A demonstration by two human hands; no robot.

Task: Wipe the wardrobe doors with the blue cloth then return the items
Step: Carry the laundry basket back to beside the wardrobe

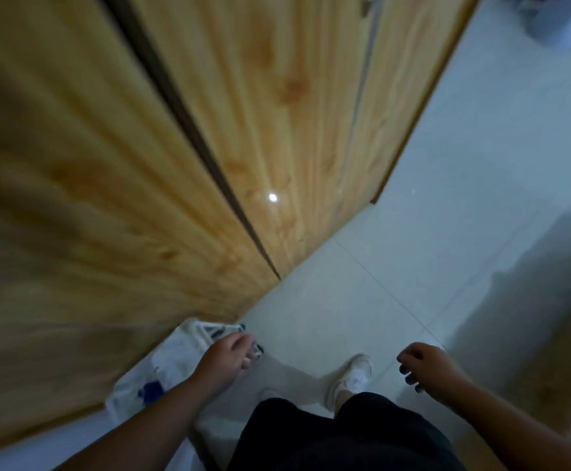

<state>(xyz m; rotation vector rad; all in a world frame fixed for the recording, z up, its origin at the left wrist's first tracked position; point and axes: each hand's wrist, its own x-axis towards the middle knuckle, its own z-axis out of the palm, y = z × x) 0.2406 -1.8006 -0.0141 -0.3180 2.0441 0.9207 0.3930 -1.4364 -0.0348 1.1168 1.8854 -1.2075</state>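
Both hands low by the wardrobe, basket at the foot of the doors

Head's tipped right down here and the picture is smeared: the glossy pine-grain wooden wardrobe doors fill the left, closed with a dark seam between them, meeting the pale tiled floor. Tucked against their base sits a white slatted plastic basket, and inside it there's a dark-blue patch, most likely the blue cloth, though the blur won't let me swear to it. The left hand hangs right over the basket's near rim, fingers curled; whether they actually grip the rim, I cannot tell. The right hand is out to the side, well apart from the basket, fingers loosely curled round nothing. Below, black shorts and a white trainer planted on the floor
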